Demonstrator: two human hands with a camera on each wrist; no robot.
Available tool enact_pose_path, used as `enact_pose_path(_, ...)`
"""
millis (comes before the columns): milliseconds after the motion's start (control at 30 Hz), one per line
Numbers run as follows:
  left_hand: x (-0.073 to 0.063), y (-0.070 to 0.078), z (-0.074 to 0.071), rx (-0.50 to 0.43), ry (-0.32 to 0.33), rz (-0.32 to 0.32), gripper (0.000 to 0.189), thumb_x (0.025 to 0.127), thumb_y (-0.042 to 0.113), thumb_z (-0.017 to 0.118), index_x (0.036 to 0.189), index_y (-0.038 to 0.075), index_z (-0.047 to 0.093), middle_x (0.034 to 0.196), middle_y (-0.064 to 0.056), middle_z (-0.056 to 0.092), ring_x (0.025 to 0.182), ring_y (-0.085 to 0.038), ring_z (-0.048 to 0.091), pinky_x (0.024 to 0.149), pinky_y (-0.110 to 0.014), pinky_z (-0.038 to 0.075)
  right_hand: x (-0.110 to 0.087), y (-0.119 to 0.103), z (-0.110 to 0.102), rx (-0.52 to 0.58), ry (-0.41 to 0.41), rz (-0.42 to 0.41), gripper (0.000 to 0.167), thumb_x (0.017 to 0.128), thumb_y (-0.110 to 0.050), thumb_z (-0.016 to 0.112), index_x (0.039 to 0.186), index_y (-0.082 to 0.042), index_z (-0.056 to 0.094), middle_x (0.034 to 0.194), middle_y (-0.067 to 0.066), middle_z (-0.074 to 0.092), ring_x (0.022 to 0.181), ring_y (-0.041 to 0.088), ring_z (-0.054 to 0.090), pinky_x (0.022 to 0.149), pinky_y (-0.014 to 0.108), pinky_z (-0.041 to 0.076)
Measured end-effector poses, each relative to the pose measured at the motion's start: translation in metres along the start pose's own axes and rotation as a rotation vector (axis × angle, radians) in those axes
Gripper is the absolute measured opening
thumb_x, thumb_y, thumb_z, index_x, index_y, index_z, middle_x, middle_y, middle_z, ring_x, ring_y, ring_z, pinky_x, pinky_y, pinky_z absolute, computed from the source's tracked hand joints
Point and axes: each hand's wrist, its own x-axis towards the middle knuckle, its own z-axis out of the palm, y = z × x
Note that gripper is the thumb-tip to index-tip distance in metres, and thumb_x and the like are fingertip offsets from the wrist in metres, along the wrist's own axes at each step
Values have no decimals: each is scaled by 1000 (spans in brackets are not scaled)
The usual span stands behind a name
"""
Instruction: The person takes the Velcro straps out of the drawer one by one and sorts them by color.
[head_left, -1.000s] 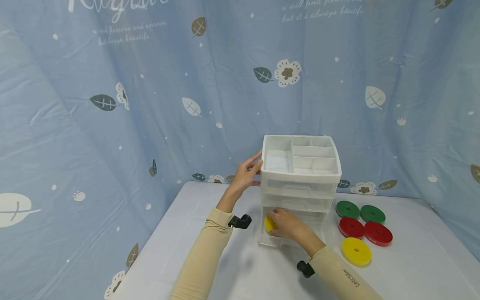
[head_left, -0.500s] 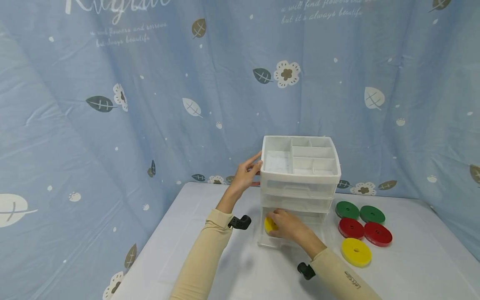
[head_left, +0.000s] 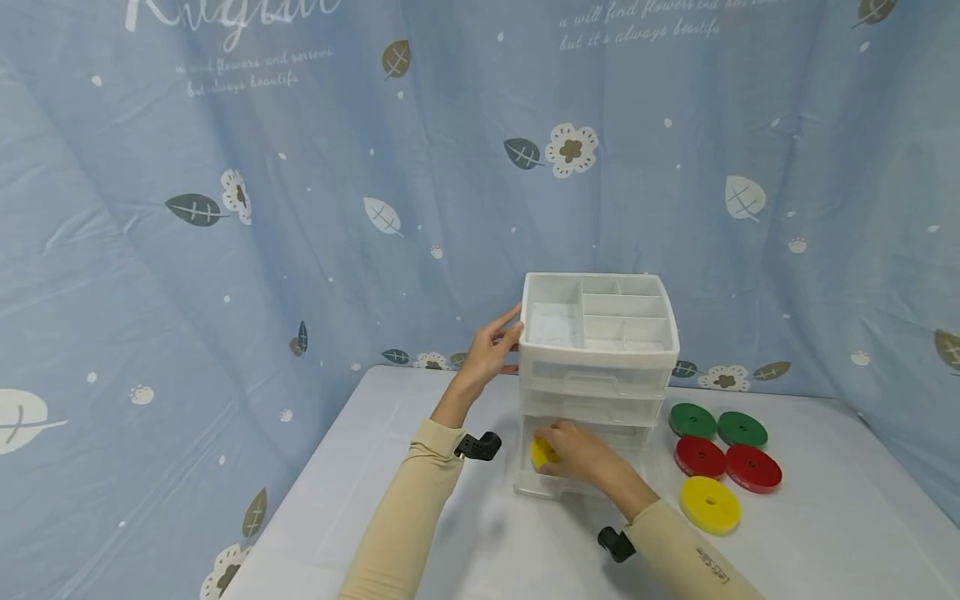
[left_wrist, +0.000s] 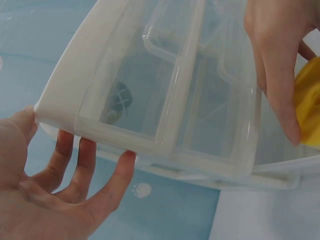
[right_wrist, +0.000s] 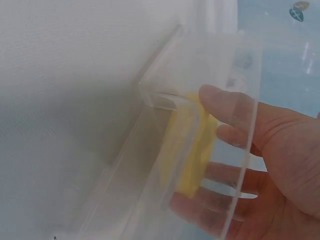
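Observation:
A white drawer unit [head_left: 596,371] with clear drawer fronts and a divided top tray stands on the table. My left hand [head_left: 487,354] touches its left side, fingers spread along the wall and thumb near the top corner. The lowest drawer [head_left: 536,483] is pulled out toward me. Inside it, my right hand [head_left: 585,454] grips a yellow disc [head_left: 545,454] near the left wall, thumb on one face and fingers on the other. Through the clear plastic in the right wrist view, the yellow disc [right_wrist: 187,150] shows edge-on between the fingers.
To the right of the unit lie two green discs [head_left: 692,421], two red discs [head_left: 753,468] and another yellow disc [head_left: 710,505], each with a central hole. A blue patterned curtain [head_left: 450,167] hangs behind the white-covered table [head_left: 825,542].
My right hand and the yellow disc have shifted very slightly to the right within the drawer. The left hand stays at the unit's side. The head view has drifted a little.

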Motion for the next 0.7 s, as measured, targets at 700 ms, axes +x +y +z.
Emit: enact_pose_path(700, 2, -2, -1, -4, -7, -7, 46, 100, 45, 52, 145, 49, 40, 131, -10, 56, 116, -27, 60, 88, -48, 60, -17, -1, -25, 11, 31, -17, 46, 77, -29, 85, 116, -11, 69, 113, 6, 67, 93, 19, 58, 91, 42, 55)
